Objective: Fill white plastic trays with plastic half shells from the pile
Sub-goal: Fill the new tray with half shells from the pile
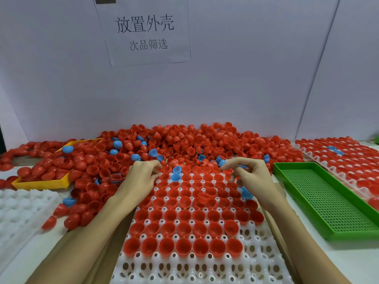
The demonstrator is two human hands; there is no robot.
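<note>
A white plastic tray (205, 267) lies in front of me, most of its cups holding red half shells (184, 228) with open sides up; its nearest rows are bare. A big pile of red and blue half shells (180, 142) stretches along the back. My left hand (141, 179) rests at the tray's far left corner with fingers curled down onto the shells. My right hand (250, 175) hovers over the far right corner, fingers bent, with a blue shell (243, 166) at its fingertips. Two blue shells (176, 173) sit between the hands.
A green perforated tray (328, 203) lies to the right, and beyond it a filled white tray (344, 160). A yellow tray (41, 183) heaped with red shells stands at the left, with another white tray (22, 210) in front of it. A paper sign hangs on the back wall.
</note>
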